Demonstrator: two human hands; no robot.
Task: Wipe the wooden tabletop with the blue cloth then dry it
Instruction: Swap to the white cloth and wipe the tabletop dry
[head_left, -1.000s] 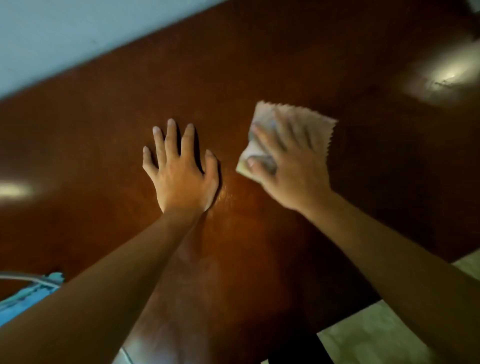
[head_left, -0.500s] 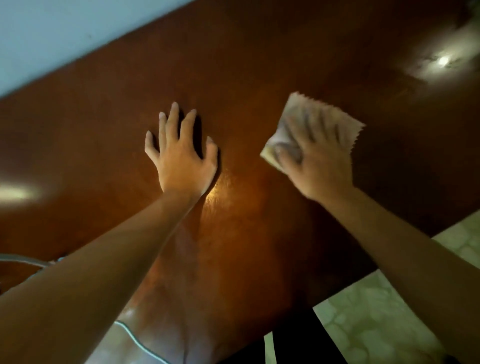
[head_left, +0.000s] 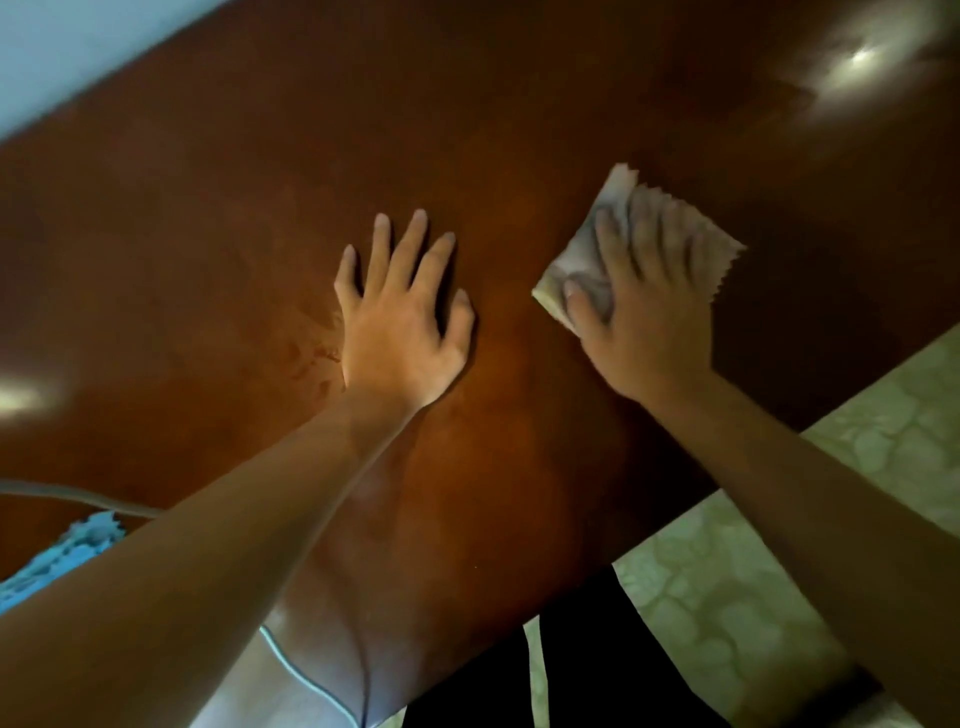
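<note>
Two hands on wooden tabletop (head_left: 519, 130), blue cloth (head_left: 62, 558) behind left forearm (head_left: 208, 561)

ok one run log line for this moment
left hand flat on tabletop | right hand presses pale cloth | blue cloth aside

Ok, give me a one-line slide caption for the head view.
Left hand braced flat on the wooden tabletop while the right hand presses a pale cloth against it.
</note>
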